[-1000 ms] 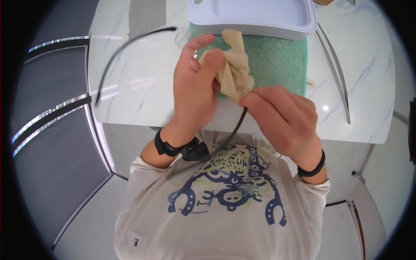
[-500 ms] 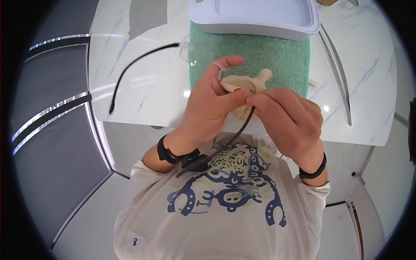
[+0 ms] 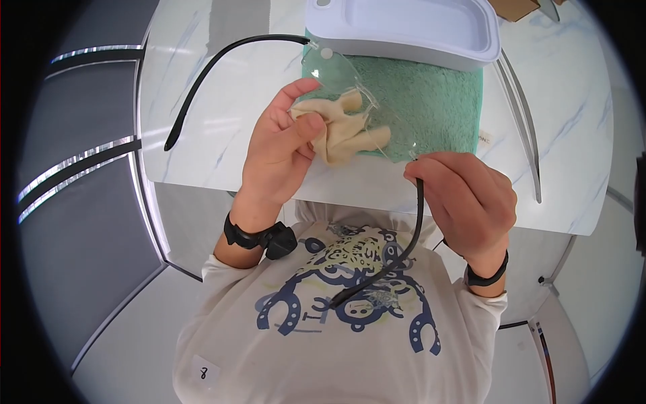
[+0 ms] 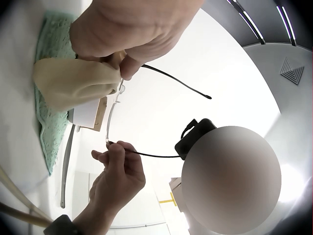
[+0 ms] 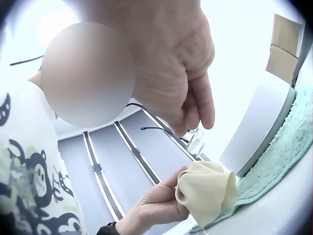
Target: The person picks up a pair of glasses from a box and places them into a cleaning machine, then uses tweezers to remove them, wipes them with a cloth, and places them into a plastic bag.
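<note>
Clear rimless glasses (image 3: 334, 71) with black temples are held in the air above the green towel (image 3: 444, 101). My right hand (image 3: 468, 202) pinches them at the hinge of one temple, which hangs down in front of the shirt. The other temple (image 3: 222, 54) stretches out to the left. In my left hand (image 3: 276, 151) a bunched beige cloth (image 3: 343, 135) is gripped between thumb and fingers, close against the lenses. The left wrist view shows the cloth (image 4: 73, 83) hanging from the left hand (image 4: 137, 29). Whether the cloth touches a lens, I cannot tell.
A pale lavender-white bin (image 3: 404, 50) stands at the back on the towel. Right of it lies a long grey curved strip (image 3: 525, 128) on the marble-patterned table (image 3: 572, 155). A grey patch (image 3: 239, 23) is at the back left, and a cardboard piece (image 3: 515, 8) at the back right.
My left hand has moved left with the cloth, off the hinge area, uncovering the lenses. My right hand has shifted slightly right and down, still pinching the glasses.
</note>
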A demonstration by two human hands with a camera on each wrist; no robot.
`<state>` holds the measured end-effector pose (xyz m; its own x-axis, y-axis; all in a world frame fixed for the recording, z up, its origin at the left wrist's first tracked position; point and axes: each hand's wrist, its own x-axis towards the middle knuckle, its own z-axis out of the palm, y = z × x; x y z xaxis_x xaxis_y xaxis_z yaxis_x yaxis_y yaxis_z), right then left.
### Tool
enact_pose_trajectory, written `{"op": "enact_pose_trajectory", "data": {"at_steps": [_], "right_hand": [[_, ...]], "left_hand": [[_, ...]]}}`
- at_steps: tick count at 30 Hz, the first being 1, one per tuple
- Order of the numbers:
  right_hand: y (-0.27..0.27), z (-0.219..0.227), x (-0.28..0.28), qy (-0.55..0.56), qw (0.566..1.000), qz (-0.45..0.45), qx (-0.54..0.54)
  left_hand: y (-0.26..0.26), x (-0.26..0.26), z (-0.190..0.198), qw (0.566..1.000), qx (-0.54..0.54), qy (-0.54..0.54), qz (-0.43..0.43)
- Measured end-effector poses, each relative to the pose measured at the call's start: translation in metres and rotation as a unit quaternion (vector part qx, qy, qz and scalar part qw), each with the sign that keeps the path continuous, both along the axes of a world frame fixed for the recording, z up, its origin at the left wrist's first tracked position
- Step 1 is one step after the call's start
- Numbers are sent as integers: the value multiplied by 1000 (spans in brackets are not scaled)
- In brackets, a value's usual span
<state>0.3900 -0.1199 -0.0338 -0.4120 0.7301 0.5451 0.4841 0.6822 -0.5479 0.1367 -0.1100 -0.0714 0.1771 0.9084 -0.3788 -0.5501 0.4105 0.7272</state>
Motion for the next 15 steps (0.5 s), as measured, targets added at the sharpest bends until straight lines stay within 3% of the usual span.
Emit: {"op": "enact_pose_trajectory", "data": {"at_steps": [7, 10, 15], "right_hand": [[-1, -2, -4, -17, 999, 27, 4], [-2, -4, -3, -18, 999, 27, 1], [-3, -5, -2, -23, 999, 23, 4]], "left_hand": [[-3, 10, 8, 998, 18, -61, -7], [-3, 14, 11, 999, 25, -22, -38], [-1, 23, 20, 999, 8, -39, -15]]}}
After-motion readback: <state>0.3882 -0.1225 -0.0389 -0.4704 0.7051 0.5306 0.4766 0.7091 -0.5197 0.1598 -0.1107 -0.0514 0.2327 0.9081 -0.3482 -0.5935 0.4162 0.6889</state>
